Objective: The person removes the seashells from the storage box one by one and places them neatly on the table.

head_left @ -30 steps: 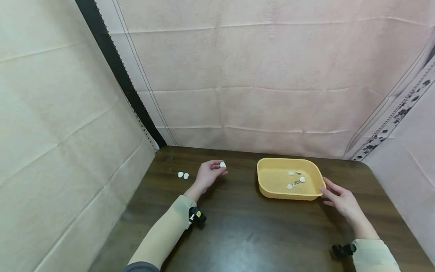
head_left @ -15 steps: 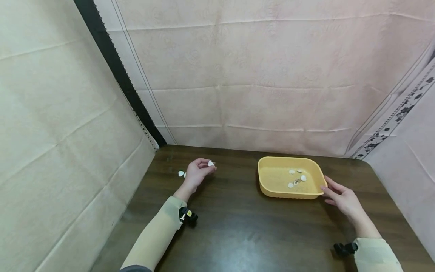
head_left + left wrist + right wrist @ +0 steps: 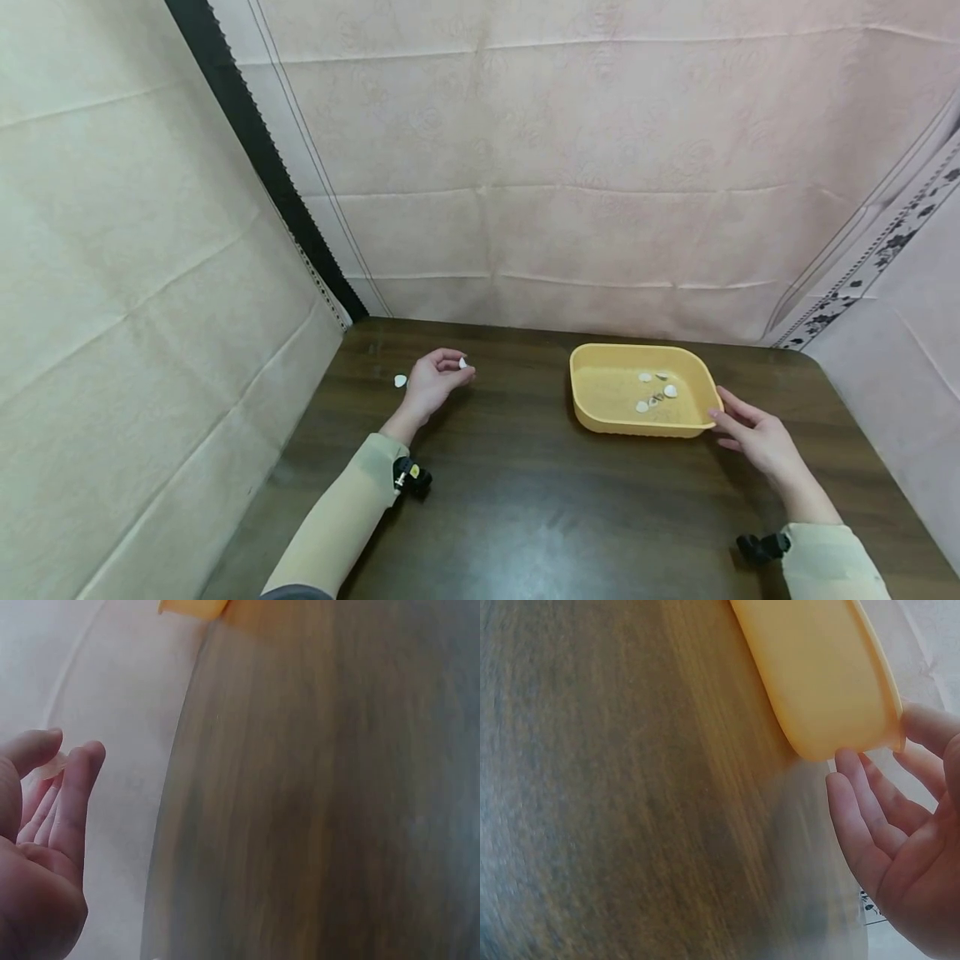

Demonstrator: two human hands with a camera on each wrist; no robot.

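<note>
My left hand [image 3: 429,388] pinches a small white shell [image 3: 462,363] between thumb and fingers, above the left part of the table. The wrist view shows this pale shell [image 3: 51,766] only partly, between thumb and forefinger. Just left of that hand, another white shell [image 3: 401,381] lies on the wood. With thumb on the rim and fingers against the outer wall, my right hand [image 3: 759,435] holds the right end of a yellow plastic tray [image 3: 611,400]. Inside the tray are several small shells [image 3: 671,391], white and greyish.
The dark wooden table [image 3: 510,500] reaches back to a pale cloth wall [image 3: 562,208]. Another cloth wall [image 3: 150,333] stands along the left side, and patterned cloth [image 3: 892,242] hangs at the right.
My left hand has moved left with its shell, now covering one of the two shells seen on the table. The right hand keeps its hold on the tray.
</note>
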